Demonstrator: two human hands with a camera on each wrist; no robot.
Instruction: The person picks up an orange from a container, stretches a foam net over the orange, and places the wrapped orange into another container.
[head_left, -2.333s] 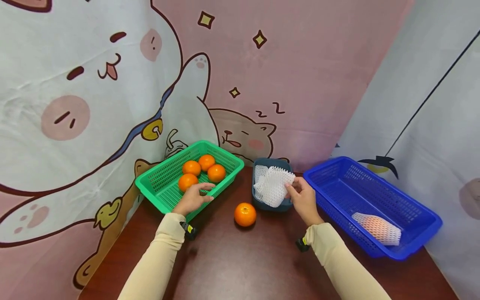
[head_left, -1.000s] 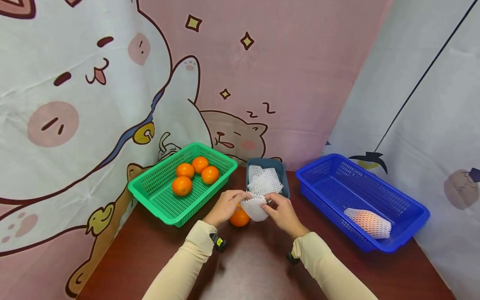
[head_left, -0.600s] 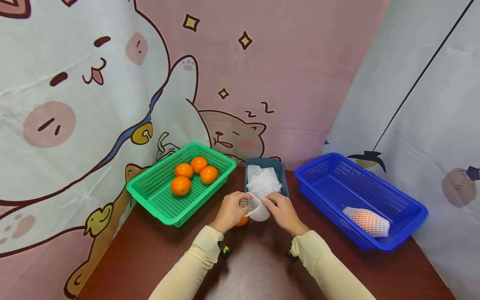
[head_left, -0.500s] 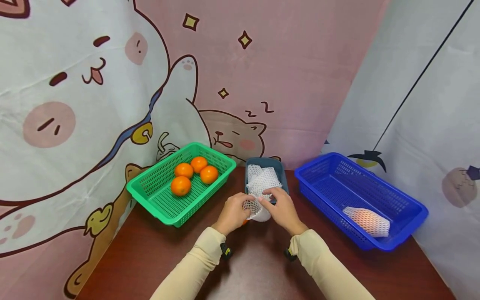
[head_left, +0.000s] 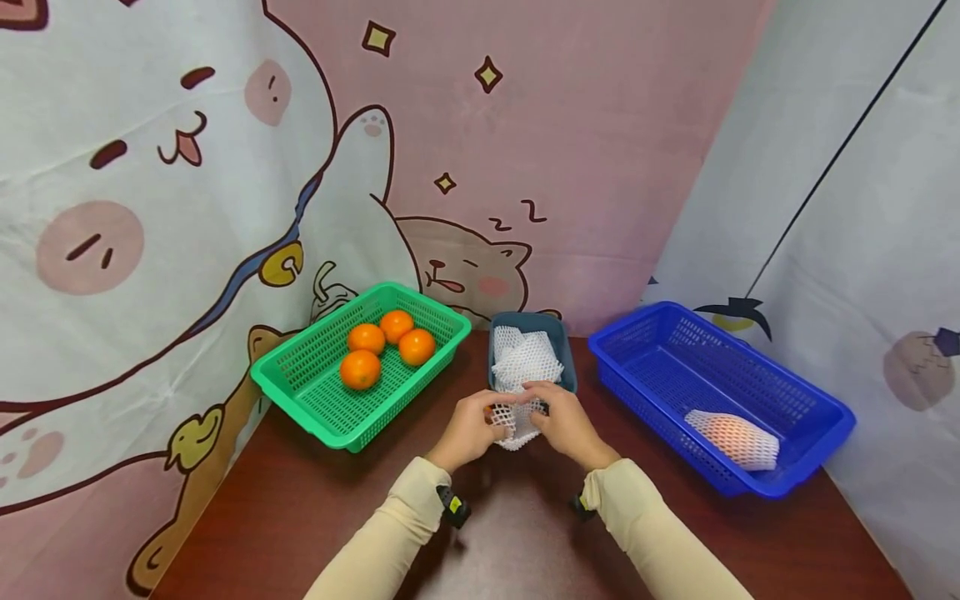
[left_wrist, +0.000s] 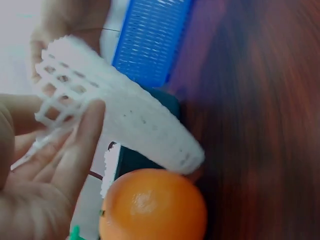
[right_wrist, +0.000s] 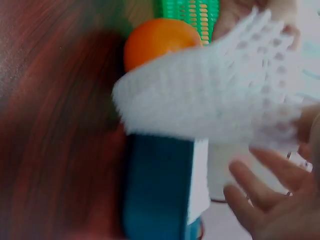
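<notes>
Both hands hold a white foam fruit net at its mouth, in front of the small dark teal box. My left hand has fingers and thumb on the left side of the mouth. My right hand grips the opposite side, with some fingers spread away in the right wrist view. In the left wrist view the mesh mouth is stretched and the net tapers toward the table. A loose orange sits on the table beside it. In the head view that orange is mostly hidden behind my left hand.
Several oranges lie in the green basket at left. More foam nets fill the teal box. A blue basket at right holds one net-wrapped fruit. A printed curtain hangs behind the table.
My right hand took a net from the teal box and brought it to the middle. My left hand moved right from the green basket to join it. The net's mouth has been spread.
</notes>
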